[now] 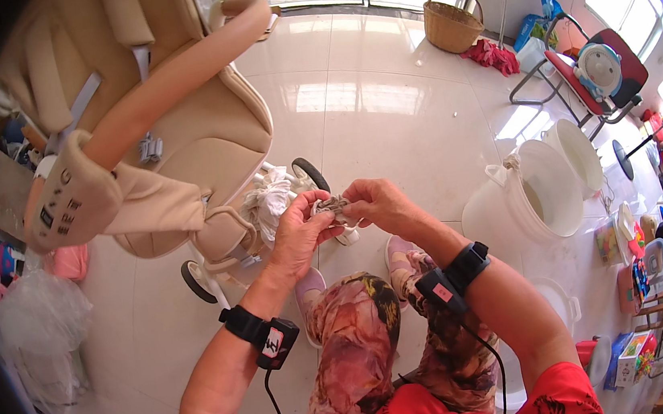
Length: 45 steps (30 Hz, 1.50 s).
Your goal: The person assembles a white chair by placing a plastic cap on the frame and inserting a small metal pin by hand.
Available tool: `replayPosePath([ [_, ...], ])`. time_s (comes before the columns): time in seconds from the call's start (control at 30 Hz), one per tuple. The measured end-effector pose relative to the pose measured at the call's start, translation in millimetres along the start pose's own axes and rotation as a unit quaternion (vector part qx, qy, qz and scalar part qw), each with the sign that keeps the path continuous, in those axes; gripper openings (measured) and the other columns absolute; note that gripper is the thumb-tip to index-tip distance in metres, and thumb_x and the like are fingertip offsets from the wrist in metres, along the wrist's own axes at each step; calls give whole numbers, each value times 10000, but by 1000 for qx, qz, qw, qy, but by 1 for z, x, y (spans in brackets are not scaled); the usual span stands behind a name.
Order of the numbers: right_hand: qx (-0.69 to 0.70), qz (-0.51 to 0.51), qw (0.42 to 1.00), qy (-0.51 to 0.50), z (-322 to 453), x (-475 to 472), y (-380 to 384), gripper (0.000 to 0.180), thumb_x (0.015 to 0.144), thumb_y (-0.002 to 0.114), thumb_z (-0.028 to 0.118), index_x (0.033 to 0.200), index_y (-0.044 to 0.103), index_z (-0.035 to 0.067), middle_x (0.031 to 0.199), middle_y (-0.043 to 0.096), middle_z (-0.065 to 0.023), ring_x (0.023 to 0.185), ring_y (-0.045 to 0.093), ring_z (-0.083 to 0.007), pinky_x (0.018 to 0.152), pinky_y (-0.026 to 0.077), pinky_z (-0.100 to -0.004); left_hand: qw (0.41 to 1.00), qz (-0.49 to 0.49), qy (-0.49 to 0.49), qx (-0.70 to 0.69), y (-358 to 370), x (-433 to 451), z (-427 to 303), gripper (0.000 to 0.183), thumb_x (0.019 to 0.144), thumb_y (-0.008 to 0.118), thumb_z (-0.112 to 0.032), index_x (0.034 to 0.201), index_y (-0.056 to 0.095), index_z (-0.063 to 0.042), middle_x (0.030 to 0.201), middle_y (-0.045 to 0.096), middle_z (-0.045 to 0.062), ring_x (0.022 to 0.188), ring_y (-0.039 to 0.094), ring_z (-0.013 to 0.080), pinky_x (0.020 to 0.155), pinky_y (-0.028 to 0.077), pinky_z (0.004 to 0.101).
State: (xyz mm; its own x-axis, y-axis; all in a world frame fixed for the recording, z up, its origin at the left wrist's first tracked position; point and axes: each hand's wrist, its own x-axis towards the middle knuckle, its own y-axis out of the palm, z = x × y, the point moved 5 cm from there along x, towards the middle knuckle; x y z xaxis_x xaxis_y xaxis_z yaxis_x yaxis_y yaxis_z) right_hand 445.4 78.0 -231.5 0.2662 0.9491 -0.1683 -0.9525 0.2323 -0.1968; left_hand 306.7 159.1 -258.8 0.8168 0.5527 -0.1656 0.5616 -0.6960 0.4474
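Note:
Both hands meet in front of my knees around a small bunched grey-beige cloth (pixel 332 205). My left hand (pixel 303 228) pinches its left side between thumb and fingers. On its right side, my right hand (pixel 376 202) grips it the same way. Part of the cloth is hidden by the fingers. Just left of my hands, a crumpled white cloth (pixel 267 204) hangs at the frame of a beige padded child's stroller (pixel 202 129). A tan bumper bar (pixel 173 84) curves across the stroller seat.
White plastic buckets (pixel 488 202) stand at the right, one with cloth tied on its handle. Farther back are a wicker basket (pixel 449 25), red cloth (pixel 491 58) and a chair holding a fan (pixel 599 70). Clear plastic bags (pixel 43 316) lie left. A stroller wheel (pixel 197 282) sits near my left forearm.

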Motion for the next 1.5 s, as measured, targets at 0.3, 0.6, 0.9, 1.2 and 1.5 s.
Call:
replayPosePath([
  [0.3,-64,37,994,85,5,-17,-17,159,944,594,165,974,625,13,839,625,-26,752,580,-100,711,508,-249,999,26,-31,5,-1,-31,-5,109,927,611,-97,1025,585,-59,957,651,47,861,679,172,751,583,299],
  [0.6,356,49,931,70,-37,7,-10,142,1005,511,214,951,534,85,954,653,-89,1015,644,-224,915,517,-407,986,59,-131,87,-20,-8,28,146,940,616,-146,1056,598,-59,1013,650,34,921,669,157,779,554,290],
  [0.9,332,-81,904,256,-203,1,-66,157,959,584,227,990,567,74,928,649,-73,836,648,-190,675,565,-338,949,-19,-268,163,-71,20,102,374,925,650,-205,1224,518,-24,1101,602,61,909,645,149,762,542,282],
  [1.2,215,16,951,220,-273,28,-30,306,873,615,111,1157,641,-2,1004,670,-89,853,645,-173,775,544,-302,961,-47,-246,120,-90,70,138,499,941,630,-227,1361,428,-50,1185,568,66,1019,618,186,801,537,324],
  [1.5,157,14,967,198,-277,77,-17,158,884,628,86,1001,691,1,849,674,-34,789,627,-102,746,535,-266,959,35,-240,143,-94,95,181,638,781,789,-134,1334,492,-19,1175,597,71,1017,588,116,834,498,269],
])
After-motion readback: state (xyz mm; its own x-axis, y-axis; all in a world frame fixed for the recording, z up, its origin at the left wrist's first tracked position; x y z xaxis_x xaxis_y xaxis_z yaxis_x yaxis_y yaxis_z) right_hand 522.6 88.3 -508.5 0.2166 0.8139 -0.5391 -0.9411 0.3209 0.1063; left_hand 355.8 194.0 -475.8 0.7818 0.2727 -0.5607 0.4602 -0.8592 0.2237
